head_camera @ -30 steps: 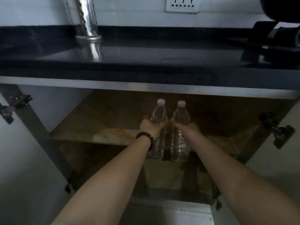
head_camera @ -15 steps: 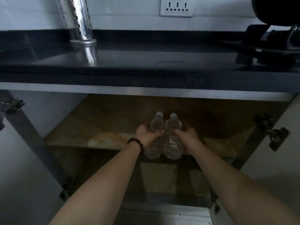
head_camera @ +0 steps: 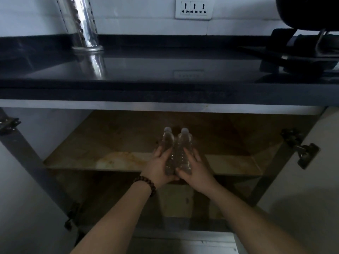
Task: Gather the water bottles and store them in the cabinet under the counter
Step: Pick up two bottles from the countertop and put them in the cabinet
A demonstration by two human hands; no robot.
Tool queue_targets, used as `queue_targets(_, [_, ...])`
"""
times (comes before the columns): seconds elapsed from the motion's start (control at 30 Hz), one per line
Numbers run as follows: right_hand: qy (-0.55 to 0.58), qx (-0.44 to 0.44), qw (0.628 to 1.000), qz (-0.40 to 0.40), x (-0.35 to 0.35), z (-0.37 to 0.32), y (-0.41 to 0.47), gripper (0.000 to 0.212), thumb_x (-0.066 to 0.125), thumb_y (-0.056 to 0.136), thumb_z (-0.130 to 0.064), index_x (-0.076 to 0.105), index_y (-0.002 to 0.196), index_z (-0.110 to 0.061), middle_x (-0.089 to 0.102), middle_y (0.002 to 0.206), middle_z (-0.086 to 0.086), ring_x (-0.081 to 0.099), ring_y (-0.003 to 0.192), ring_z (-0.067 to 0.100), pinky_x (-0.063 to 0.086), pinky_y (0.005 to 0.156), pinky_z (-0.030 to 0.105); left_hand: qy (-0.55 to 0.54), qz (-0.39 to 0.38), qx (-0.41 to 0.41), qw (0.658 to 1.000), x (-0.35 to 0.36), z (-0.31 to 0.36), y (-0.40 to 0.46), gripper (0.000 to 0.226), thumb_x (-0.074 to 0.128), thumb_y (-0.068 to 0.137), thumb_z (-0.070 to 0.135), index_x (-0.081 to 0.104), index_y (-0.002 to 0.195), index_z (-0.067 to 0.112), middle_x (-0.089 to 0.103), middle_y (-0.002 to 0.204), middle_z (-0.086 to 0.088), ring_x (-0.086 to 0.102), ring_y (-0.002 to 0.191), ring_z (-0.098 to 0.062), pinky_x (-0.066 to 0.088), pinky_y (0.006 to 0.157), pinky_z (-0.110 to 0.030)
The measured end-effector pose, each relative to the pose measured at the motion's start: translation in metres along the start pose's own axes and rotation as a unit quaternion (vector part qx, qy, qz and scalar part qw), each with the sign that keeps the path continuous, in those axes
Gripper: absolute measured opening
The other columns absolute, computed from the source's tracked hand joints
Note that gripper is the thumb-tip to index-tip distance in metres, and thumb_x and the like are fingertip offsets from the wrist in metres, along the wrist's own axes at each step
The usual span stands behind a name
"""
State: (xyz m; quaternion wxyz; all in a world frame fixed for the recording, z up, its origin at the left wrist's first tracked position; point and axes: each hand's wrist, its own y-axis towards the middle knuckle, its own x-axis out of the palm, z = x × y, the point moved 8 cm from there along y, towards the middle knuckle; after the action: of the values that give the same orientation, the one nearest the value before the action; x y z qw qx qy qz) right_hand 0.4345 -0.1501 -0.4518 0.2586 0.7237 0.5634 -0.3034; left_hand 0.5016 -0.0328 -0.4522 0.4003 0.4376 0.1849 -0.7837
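Observation:
Two clear water bottles with white caps lie side by side over the brown shelf (head_camera: 113,158) of the open cabinet under the black counter (head_camera: 165,70), caps pointing inward. My left hand (head_camera: 158,166), with a bead bracelet at the wrist, holds the left bottle (head_camera: 167,142) from its outer side. My right hand (head_camera: 194,170) holds the right bottle (head_camera: 184,143) the same way. The bottles' bases stick out past the shelf's front edge, between my palms.
Both cabinet doors stand open, with hinges at the left (head_camera: 9,123) and right (head_camera: 302,149). A lower compartment (head_camera: 176,204) lies below the shelf. On the counter stand a shiny metal pipe (head_camera: 82,24) and a dark appliance (head_camera: 308,43). A wall socket (head_camera: 193,8) is above.
Both hands tipped the upright bottles over and pushed them, caps first, deeper into the cabinet onto the shelf. My fingers have slid toward the bottles' bases.

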Motion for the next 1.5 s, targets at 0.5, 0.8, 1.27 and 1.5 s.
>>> queue_targets(0.5, [-0.008,0.086,0.996,-0.037,-0.012,0.008,0.024,0.072,0.054,0.090,-0.045,0.013,0.150,-0.038,0.020,0.157,0.002,0.031,0.139,0.027,0.032,0.110,0.039,0.071,-0.053,-0.108,0.990,-0.011,-0.012,0.002,0.121,0.066,0.069,0.072,-0.007,0.155,0.028,-0.010,0.163,-0.003,-0.003,0.151,-0.027,0.011,0.122,-0.045])
queue_targets(0.8, [-0.038,0.127,0.989,-0.070,-0.086,-0.067,-0.076,0.076,0.053,0.092,-0.034,0.005,0.152,-0.030,0.013,0.161,0.000,0.022,0.145,0.023,0.030,0.113,0.035,0.062,-0.087,-0.118,0.987,-0.103,0.080,-0.095,0.105,0.060,0.081,0.063,-0.004,0.156,0.025,-0.007,0.164,-0.003,-0.003,0.151,-0.022,0.007,0.123,-0.040])
queue_targets(1.27, [-0.040,0.214,0.973,0.078,-0.281,-0.202,-0.237,0.061,0.046,0.096,-0.040,0.021,0.150,-0.027,0.013,0.160,-0.004,0.003,0.149,0.015,0.016,0.121,0.040,0.057,-0.088,-0.037,0.994,-0.242,0.269,-0.186,0.089,0.047,0.090,0.061,-0.001,0.156,0.024,0.004,0.164,0.001,-0.001,0.151,-0.017,0.004,0.123,-0.039])
queue_targets(1.5, [-0.036,0.322,0.928,0.183,-0.331,-0.180,-0.347,0.058,0.046,0.097,-0.035,0.022,0.150,-0.026,0.009,0.161,-0.002,0.002,0.149,0.018,0.012,0.121,0.039,-0.005,-0.161,0.066,0.985,-0.195,0.360,-0.211,0.086,0.048,0.091,0.058,0.002,0.156,0.026,0.005,0.165,0.001,-0.002,0.151,-0.015,0.006,0.123,-0.045])
